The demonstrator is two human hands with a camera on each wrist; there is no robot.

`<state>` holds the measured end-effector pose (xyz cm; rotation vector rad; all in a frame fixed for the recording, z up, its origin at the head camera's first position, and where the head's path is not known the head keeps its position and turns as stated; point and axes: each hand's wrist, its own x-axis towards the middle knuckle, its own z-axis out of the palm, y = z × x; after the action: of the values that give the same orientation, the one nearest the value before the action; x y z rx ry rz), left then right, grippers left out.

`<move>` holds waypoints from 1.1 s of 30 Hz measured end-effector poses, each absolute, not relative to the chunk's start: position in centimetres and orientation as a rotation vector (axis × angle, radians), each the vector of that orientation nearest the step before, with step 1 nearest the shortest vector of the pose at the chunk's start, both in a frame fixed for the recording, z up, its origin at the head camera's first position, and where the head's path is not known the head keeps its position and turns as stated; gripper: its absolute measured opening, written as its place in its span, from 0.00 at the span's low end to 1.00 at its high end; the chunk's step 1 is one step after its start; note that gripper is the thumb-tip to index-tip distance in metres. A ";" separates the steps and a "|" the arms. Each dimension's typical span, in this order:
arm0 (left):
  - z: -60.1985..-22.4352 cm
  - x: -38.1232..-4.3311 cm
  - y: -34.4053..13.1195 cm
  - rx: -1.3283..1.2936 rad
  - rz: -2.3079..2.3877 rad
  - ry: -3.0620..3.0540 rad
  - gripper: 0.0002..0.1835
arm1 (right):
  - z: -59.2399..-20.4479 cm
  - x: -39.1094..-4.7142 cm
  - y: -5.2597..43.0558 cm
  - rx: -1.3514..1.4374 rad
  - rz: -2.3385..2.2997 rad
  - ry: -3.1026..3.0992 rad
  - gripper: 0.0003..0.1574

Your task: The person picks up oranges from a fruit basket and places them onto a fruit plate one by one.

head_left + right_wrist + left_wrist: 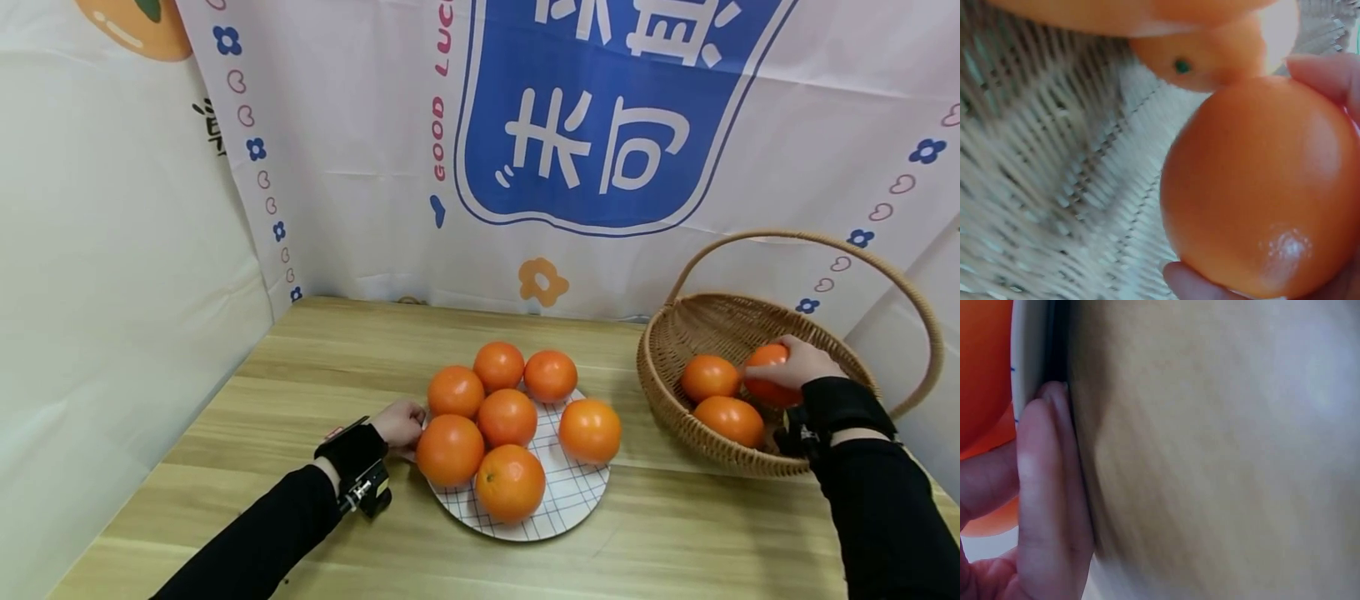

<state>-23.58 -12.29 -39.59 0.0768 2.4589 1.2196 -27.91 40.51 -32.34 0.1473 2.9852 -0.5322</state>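
Observation:
My right hand (806, 363) is inside the wicker basket (655, 385) and grips an orange (1254, 187), with fingers and thumb on opposite sides of it. Two more oranges lie beside it in the basket, one at the back (709, 377) and one in front (730, 421). My left hand (400, 422) pinches the left rim of a round white plate (558, 504) with a blue grid. In the left wrist view, its fingers (1044, 487) lie along the plate's underside and the thumb is on the upper side. Several oranges (511, 483) sit on the plate, mostly towards its left.
The basket's tall arched handle (806, 237) rises over its opening at the right. A wooden table (352, 346) carries both plate and basket. Behind it hangs a printed white cloth (360, 208), with a pale sheet (112, 292) at the left.

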 end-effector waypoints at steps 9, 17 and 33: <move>-39.6 -23.6 -12.2 0.082 1.218 2.442 0.09 | -30.8 -27.9 38.2 0.048 -0.587 3.064 0.49; -40.0 -23.8 -12.1 0.034 1.249 2.432 0.08 | -28.2 -27.2 34.6 -0.128 -0.671 3.120 0.48; -40.4 -24.1 -12.1 0.059 1.266 2.443 0.08 | -24.7 -22.5 25.7 -0.486 -0.640 3.250 0.45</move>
<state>-24.07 -12.15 -40.43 0.0591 2.4426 1.2655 -22.54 25.67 -24.66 -0.4861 3.2503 -0.6402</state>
